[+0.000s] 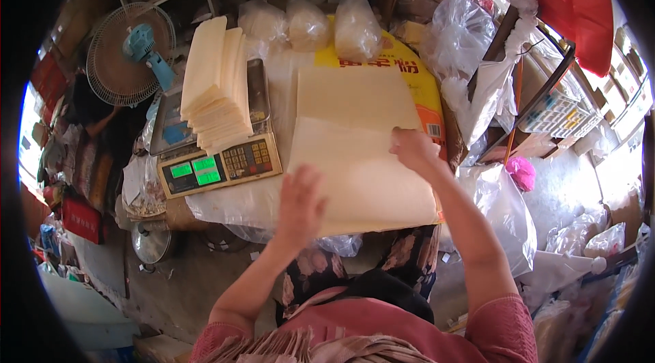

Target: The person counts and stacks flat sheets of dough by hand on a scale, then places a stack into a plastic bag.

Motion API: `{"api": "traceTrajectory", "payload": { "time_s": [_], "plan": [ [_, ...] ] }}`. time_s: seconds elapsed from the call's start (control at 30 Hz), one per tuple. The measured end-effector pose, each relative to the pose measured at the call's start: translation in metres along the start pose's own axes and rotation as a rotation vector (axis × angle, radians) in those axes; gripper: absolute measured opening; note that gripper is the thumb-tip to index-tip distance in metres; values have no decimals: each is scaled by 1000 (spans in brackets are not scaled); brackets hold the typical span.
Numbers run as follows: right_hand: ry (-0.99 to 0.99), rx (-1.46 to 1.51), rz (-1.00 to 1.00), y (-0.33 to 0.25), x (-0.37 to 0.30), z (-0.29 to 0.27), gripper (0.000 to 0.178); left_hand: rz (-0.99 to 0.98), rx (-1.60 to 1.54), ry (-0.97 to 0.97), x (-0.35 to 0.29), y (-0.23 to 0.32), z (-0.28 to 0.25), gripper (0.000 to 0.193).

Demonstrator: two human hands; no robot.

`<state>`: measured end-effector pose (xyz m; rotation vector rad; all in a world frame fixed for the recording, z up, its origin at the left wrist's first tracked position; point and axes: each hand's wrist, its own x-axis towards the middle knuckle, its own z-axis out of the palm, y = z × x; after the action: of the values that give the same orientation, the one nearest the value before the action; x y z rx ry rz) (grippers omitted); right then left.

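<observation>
A broad cream-coloured sheet (368, 172) lies flat in front of me, its kind not certain. Beyond it, a second cream sheet (355, 93) shows its far part. My right hand (415, 151) is closed at the sheet's right side, fingers curled in a pinch on it. Over the near left edge hovers my left hand (300, 206), slightly blurred, with fingers apart and nothing in them. To the left, a digital scale (254, 158) with lit green displays bears a tall stack of folded cream sheets (217, 83).
A yellow printed sack (430, 83) lies under the sheets' far right part. Clear plastic bags (358, 25) line the back of the table. At the left stands a fan (129, 52); a pot lid (151, 243) is below the table. Right, a plastic basket (559, 115) and large bags.
</observation>
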<state>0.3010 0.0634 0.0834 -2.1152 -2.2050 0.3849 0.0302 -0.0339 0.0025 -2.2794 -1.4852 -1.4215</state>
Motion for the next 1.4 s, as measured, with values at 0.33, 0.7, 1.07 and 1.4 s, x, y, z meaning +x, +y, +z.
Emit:
{"api": "traceTrajectory", "payload": {
  "time_s": [0.33, 0.7, 1.07, 1.4],
  "plan": [
    [302, 5, -252, -14, -14, 70, 49, 64, 254, -527, -48, -17, 33, 61],
    [93, 203, -528, -64, -76, 60, 52, -170, 131, -803, 13, -14, -21, 40],
    [501, 98, -757, 7, -104, 61, 40, -338, -596, 225, -21, -37, 13, 63],
    [5, 767, 144, 73, -58, 113, 28, -657, -388, -275, -10, -32, 25, 55]
  ]
}}
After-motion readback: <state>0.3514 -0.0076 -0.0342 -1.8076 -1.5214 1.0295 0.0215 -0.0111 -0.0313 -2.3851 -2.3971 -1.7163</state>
